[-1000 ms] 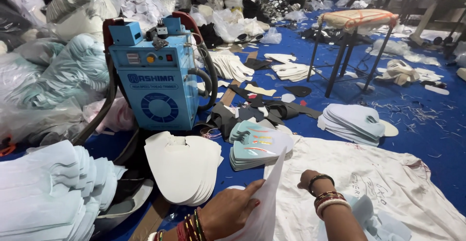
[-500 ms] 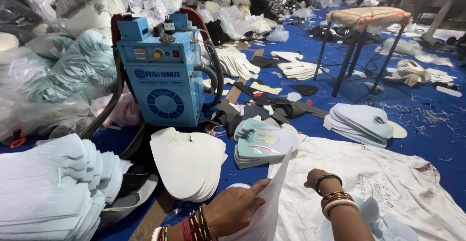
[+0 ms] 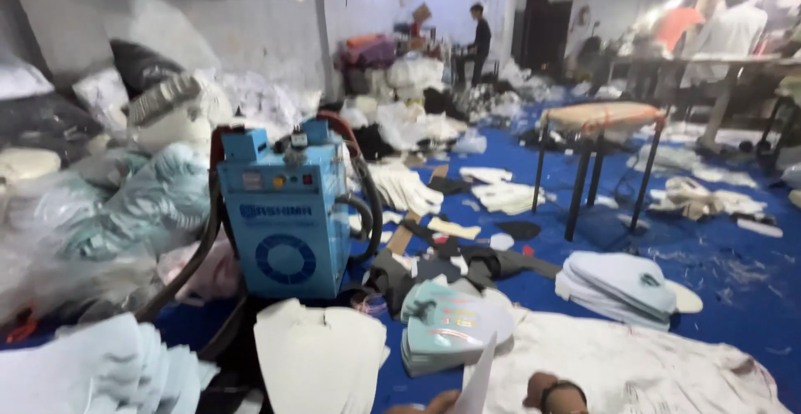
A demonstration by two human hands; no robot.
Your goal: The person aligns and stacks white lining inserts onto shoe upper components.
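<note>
Peeking in at the bottom edge: both hands, only partly in view, with a thin white sheet between them.
Left hand [image 3: 434, 403]: only a sliver of fingers shows at the frame's bottom, just beside the sheet's lower left; whether it grips or how far it is open cannot be told.
Right hand [image 3: 546, 389]: knuckles and wrist show, curled loosely, a dark bangle [image 3: 564, 392] on the wrist; what it holds, if anything, cannot be told.
Sheet [image 3: 477, 381]: a narrow white cut piece standing up on edge, its tip pointing upward, between the 2 hands and in front of the teal stack.
Teal stack [image 3: 450, 330]: flat printed pieces piled on the floor, just above the hands.
White stack [image 3: 321, 368]: rounded white cut pieces, left of the teal stack, below the machine.
Machine [image 3: 288, 222]: a blue box with a round grille on its front and dark hoses curving off both sides.
Cloth [image 3: 642, 364]: a soiled white spread under the right hand, on the blue floor [image 3: 734, 289].
Far stack [image 3: 622, 285]: pale pieces piled right of the machine, well apart from the hands.
Stool [image 3: 596, 118]: padded top on dark legs, farther back.
Background: a person [image 3: 481, 38] stands among heaps of bagged material.
</note>
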